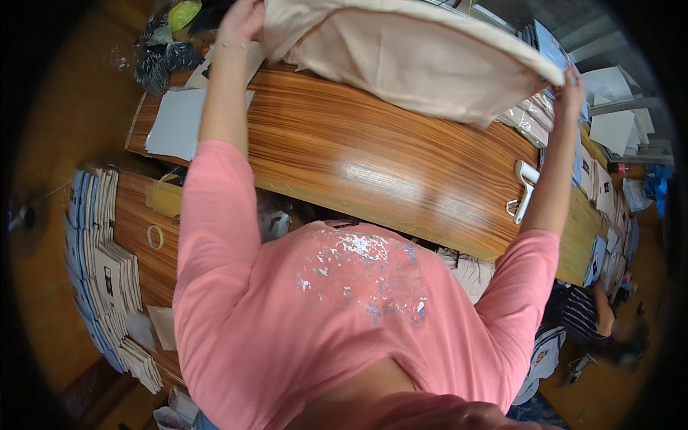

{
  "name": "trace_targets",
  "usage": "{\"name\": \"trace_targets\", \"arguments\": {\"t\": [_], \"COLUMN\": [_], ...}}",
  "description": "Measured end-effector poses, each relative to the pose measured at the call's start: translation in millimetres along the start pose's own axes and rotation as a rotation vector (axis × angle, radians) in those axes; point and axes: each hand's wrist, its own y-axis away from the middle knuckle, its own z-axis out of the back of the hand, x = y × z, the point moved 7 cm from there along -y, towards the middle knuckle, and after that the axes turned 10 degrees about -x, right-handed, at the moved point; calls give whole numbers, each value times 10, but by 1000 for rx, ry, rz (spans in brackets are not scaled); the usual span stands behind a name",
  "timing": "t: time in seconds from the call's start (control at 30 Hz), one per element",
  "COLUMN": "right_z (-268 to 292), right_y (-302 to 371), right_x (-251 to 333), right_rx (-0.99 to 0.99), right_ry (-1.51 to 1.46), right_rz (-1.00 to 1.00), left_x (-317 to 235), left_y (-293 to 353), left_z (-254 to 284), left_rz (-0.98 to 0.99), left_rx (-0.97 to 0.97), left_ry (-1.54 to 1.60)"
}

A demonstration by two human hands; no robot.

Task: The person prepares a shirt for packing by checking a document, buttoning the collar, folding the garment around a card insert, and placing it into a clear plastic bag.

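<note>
A beige cloth is stretched out and raised over the far side of the wood-grain table. Whether it is a garment cannot be made out. At its upper left corner my left hand grips the edge with closed fingers. My right hand pinches the opposite end at the far right, arm reaching forward. Between the two hands the cloth sags, its lower edge hanging close above the tabletop. A white hand tool with a broad head and a handle lies near my right forearm.
White sheets lie at the table's left end, by dark plastic bags. Stacks of folded garments stand on a side surface at left, near a tape ring. More packs line the right. Another person is at lower right.
</note>
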Motion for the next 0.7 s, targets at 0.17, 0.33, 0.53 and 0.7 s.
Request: {"name": "trace_targets", "arguments": {"t": [0.17,0.33,0.53,0.7], "right_z": [96,614,1314,1428], "right_y": [290,1292,2532,3039], "right_x": [933,714,-218,-473], "right_rx": [11,81,285,408], "right_ry": [112,274,508,767], "right_rz": [113,28,-361,-629], "left_x": [-777,-773,-88,195], "left_y": [149,1146,2533,3123], "left_z": [-274,-135,329,502], "left_rz": [-95,-87,254,418], "left_rx": [55,-198,-381,-404], "left_ry": [-212,-625,-725,-838]}}
